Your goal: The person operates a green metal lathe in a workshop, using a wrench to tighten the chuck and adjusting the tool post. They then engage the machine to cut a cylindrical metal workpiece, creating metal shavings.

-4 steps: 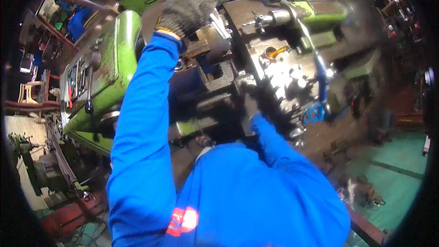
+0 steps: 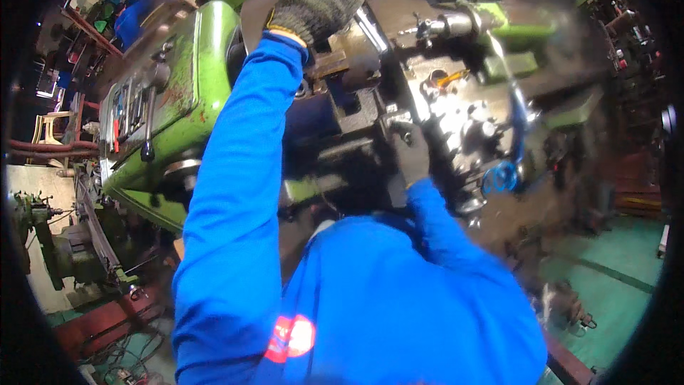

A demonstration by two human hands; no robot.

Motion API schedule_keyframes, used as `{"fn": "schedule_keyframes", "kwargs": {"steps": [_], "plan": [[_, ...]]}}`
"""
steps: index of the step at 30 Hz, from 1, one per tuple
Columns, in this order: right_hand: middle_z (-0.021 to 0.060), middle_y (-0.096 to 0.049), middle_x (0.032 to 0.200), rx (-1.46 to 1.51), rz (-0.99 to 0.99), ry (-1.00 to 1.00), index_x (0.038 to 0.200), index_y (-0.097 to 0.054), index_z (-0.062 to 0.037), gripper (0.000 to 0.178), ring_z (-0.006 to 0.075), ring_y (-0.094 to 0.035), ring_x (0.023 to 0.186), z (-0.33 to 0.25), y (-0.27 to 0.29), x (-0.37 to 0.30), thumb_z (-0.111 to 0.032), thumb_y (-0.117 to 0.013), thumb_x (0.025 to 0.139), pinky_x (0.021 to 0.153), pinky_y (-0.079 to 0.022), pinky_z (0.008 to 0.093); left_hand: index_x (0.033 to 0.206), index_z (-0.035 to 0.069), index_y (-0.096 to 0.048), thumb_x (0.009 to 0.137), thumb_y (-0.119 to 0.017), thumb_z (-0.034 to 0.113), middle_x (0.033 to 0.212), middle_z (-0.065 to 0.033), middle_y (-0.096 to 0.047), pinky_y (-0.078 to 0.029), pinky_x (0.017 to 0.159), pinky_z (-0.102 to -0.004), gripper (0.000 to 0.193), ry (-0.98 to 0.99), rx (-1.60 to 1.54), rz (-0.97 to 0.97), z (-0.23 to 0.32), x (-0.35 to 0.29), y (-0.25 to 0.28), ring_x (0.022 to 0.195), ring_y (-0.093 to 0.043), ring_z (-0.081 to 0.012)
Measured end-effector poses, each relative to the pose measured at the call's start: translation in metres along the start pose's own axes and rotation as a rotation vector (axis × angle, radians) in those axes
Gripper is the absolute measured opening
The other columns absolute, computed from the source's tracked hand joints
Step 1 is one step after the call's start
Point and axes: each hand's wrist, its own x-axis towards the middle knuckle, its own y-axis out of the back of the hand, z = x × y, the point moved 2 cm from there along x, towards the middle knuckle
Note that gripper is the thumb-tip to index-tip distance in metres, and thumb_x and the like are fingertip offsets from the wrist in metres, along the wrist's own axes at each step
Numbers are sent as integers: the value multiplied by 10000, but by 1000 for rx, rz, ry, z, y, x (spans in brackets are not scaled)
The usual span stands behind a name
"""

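At upper centre of the frame, the gloved left hand (image 2: 320, 0) is over the green machine (image 2: 214, 50), back of the glove to camera; fingers hidden, can't tell if it grips anything. Brown metal part (image 2: 349, 64) sits just below it, bright bar (image 2: 372, 31) beside it, slanting. Gloved right hand (image 2: 412, 153), centre right, is at a small metal fitting (image 2: 396, 120), fingers bent; can't tell if closed on it. Main risk, my judgement: glove or left sleeve (image 2: 239, 164) snagging, since that arm crosses the machine from the lower left; whether anything turns can't be told. Knit cloth could catch on the bar's edge. Pinch risk at the right hand too, if the fitting or the block near it shifts while the fingers are in the dark gap. The left arm also covers part of the machine, so a bad contact there could go unseen. Loose bright metal pieces (image 2: 463, 128) right of centre could get knocked by the right forearm; blue coiled hose (image 2: 500, 177) close by could snag.
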Motion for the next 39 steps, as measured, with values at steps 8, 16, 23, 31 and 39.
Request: {"fn": "schedule_keyframes", "kwargs": {"steps": [8, 16, 23, 31, 39], "plan": [[75, -717, 1083, 421, -67, -209, 1165, -692, -9, 341, 106, -645, 950, -64, -1, -18, -72, -785, 843, 843, -533, 271, 1085, 148, -694, 871, -616, 170, 896, -112, -672, -502, 849, -460, 229, -79, 58, -25, -5, 14, 8, 907, -641, -327], [39, -724, 976, 276, -172, -142, 1075, -708, -3, 293, 81, -633, 879, -97, 2, -21, -33, -809, 802, 783, -535, 246, 926, 86, -680, 1017, -438, 292, 976, -169, -683, -490, 900, -475, 330, 134, -57, -67, 15, 19, 32, 984, -625, -357], [71, -732, 873, 161, -169, -36, 986, -729, -44, 261, 98, -680, 788, -110, 7, -14, -133, -851, 774, 702, -553, 284, 905, 84, -678, 975, -484, 239, 885, -146, -660, -504, 830, -453, 259, 86, 103, -106, 12, 19, 36, 936, -624, -349], [14, -685, 819, 127, -184, 58, 990, -704, -1, 312, 58, -580, 782, -118, 14, -6, -94, -873, 744, 695, -514, 248, 837, 50, -620, 1004, -446, 217, 818, -163, -616, -495, 822, -452, 293, 78, -29, 24, 9, 20, 32, 871, -601, -353], [55, -709, 910, 631, -249, -318, 1123, -668, -44, 269, 113, -651, 856, -107, 14, 1, -103, -757, 877, 750, -545, 307, 843, 12, -630, 1028, -446, 244, 846, -180, -612, -484, 826, -463, 349, 144, -30, -33, 3, 20, 32, 886, -590, -371]]}}
